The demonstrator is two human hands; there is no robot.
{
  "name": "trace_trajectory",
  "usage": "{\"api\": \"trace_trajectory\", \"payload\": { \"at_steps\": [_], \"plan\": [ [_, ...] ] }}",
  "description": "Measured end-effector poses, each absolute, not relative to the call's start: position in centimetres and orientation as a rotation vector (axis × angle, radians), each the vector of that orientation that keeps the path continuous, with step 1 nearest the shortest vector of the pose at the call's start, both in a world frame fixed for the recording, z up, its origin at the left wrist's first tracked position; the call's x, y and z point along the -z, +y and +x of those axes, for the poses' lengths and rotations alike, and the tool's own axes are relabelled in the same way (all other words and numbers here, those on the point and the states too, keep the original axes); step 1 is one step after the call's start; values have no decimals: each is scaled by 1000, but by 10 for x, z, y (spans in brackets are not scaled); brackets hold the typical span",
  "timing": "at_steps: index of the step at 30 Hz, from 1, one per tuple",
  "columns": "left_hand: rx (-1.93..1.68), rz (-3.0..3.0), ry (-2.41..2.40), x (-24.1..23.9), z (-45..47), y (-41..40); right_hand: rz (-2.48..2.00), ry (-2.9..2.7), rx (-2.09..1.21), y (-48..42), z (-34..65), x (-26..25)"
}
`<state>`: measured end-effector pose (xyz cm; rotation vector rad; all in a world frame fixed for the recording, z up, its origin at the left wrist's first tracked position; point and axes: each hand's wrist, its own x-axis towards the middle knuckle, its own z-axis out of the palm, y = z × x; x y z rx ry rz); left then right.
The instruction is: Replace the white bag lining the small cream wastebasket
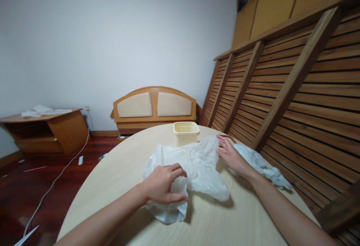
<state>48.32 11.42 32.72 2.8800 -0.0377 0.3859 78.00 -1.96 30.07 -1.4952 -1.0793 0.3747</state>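
A crumpled white plastic bag (pixel 201 163) lies spread on the round table (pixel 112 186) in front of me. My left hand (pixel 164 184) is over the bag's near left part, fingers curved and thumb apart from them. At the bag's far right corner is my right hand (pixel 232 156), its fingers apart and touching or very near the plastic. I see no clear grip by either hand. Just beyond the bag stands an upright, lidless cream plastic tub (pixel 186 138); the bag partly covers its lower front.
Right of my right hand lies a crumpled pale cloth or bag (pixel 263 165). A slatted wooden frame (pixel 281 99) leans close along the table's right side. Behind are a headboard (pixel 154 107) and, left, a low cabinet (pixel 70 133). A white cable (pixel 60 174) crosses the floor.
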Motion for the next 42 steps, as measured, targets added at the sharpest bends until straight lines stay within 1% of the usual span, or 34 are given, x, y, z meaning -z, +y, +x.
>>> {"api": "trace_trajectory", "payload": {
  "at_steps": [3, 6, 12, 16, 20, 25, 28, 31, 35, 38, 42],
  "plan": [
    [-321, 2904, -119, -324, 484, 116, -1583, -972, -550, -23, 776, -300],
    [-271, 2908, -55, -320, 486, 121, -1596, -917, -593, -25, 776, -299],
    [-234, 2880, 9, -316, 486, 133, -1478, -733, -523, -27, 782, -309],
    [-285, 2846, 16, -324, 480, 146, -1417, -636, -378, -32, 788, -320],
    [-261, 2895, 174, -334, 471, 161, -1407, -588, -241, -34, 795, -324],
    [-170, 2950, 379, -336, 467, 176, -1372, -610, -271, -33, 795, -321],
    [-346, 2948, 414, -336, 468, 174, -1383, -652, -295, -32, 794, -319],
    [-511, 2930, 198, -340, 470, 161, -1462, -693, -249, -30, 796, -315],
    [-283, 2924, -148, -344, 472, 142, -1606, -740, -159, -27, 805, -305],
    [-121, 2949, -126, -342, 474, 138, -1751, -868, -36, -30, 810, -297],
    [-49, 2969, -55, -334, 476, 147, -2042, -1038, 160, -38, 806, -301]
  ]
}}
